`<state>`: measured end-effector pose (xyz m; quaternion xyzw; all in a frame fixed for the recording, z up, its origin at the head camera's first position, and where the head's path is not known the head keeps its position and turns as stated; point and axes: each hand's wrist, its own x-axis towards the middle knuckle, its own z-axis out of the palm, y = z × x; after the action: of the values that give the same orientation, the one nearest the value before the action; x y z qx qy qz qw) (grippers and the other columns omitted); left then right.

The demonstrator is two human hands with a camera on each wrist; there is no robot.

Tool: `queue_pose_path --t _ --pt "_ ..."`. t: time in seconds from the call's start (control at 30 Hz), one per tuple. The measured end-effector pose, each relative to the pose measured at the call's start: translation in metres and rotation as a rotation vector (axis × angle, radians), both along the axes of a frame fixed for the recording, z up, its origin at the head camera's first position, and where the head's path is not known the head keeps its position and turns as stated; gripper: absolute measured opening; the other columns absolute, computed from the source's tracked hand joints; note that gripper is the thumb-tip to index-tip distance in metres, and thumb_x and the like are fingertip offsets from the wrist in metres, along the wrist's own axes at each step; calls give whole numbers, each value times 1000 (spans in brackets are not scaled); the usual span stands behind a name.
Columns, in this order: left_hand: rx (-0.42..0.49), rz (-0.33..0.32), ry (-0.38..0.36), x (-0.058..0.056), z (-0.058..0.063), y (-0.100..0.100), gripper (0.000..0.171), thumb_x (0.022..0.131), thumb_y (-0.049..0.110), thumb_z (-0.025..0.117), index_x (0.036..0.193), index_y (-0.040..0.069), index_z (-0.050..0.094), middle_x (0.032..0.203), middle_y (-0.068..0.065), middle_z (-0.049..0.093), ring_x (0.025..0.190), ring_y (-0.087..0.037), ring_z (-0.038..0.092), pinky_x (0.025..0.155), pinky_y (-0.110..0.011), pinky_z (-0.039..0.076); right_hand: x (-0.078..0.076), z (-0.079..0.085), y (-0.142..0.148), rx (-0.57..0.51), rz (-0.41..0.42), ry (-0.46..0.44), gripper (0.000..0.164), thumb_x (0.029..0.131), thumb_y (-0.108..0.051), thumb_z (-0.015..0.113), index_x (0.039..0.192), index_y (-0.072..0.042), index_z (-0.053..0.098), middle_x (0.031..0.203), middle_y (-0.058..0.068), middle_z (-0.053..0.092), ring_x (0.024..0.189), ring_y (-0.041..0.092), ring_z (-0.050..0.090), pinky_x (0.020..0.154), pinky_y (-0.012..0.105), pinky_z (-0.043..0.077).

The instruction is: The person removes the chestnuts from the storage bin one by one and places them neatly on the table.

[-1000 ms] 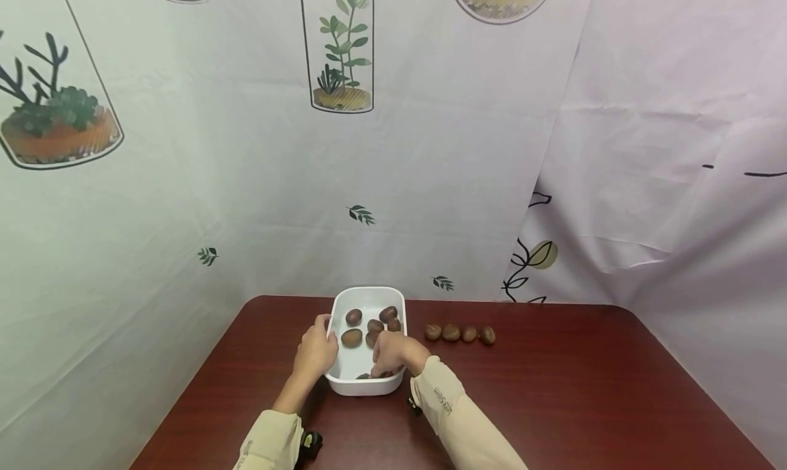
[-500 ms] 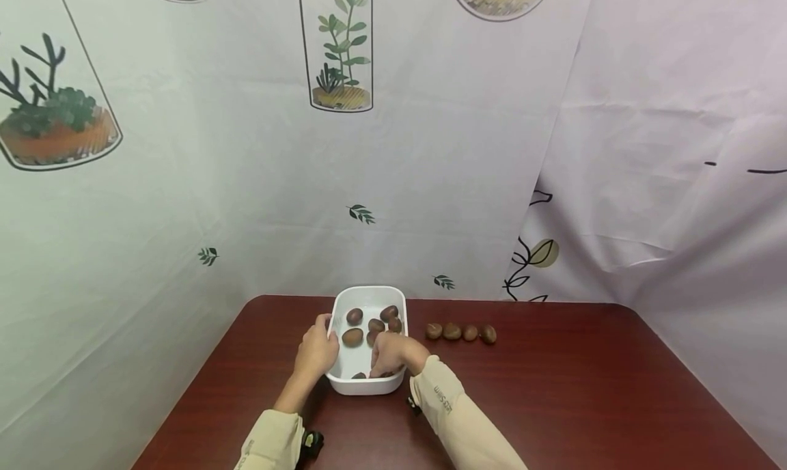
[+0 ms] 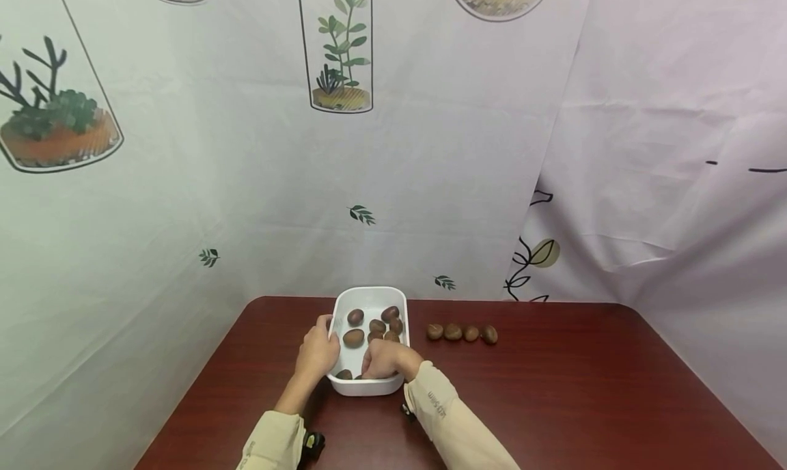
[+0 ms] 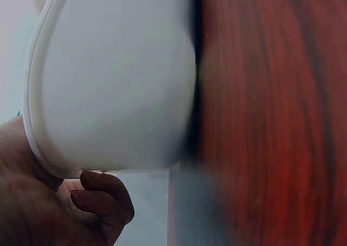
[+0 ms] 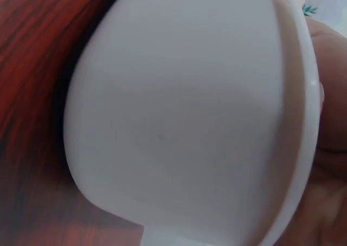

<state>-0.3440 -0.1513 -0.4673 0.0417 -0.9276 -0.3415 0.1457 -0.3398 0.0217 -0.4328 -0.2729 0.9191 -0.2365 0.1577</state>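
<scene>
A white rectangular container (image 3: 369, 388) stands near the back of the table with several chestnuts in it. My left hand (image 3: 318, 350) grips its left side; the left wrist view has curled fingers (image 4: 105, 197) around the far corner. My right hand (image 3: 382, 359) reaches over the right rim, its bent fingers down at the near end. A chestnut (image 3: 359, 378) shows at those fingertips, partly covered by them. Just left of it, another chestnut (image 3: 344, 374) lies along the near wall. Farther in, a larger chestnut (image 3: 353, 338) sits apart, while others group toward the right wall.
To the right of the container, several chestnuts (image 3: 453, 332) lie in a row on the dark red wooden table (image 3: 553, 388). A pale printed cloth (image 3: 295, 251) hangs behind the table's back edge and along both sides.
The right hand has shifted left along the container's near end, and the chestnuts by its fingertips have moved left too. The left hand keeps its grip on the side.
</scene>
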Motion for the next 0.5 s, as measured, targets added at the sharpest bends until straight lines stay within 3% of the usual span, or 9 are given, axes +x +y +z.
queue_pose_path --t 0.23,0.5 --pt "8 -3 7 0 2 1 43 96 10 52 137 -1 49 120 -29 62 103 -48 63 80 -59 50 -2 -4 -2 -6 8 6 9 80 -16 74 79 -8 78 67 -8 63 59 2 51 57 17 43" --pt "1 5 1 0 1 0 43 96 11 52 137 -1 49 118 -29 62 104 -49 62 81 -60 49 -5 -10 -4 -137 19 -59 8 80 -17 75 81 -9 76 69 -7 60 63 2 50 64 17 42"
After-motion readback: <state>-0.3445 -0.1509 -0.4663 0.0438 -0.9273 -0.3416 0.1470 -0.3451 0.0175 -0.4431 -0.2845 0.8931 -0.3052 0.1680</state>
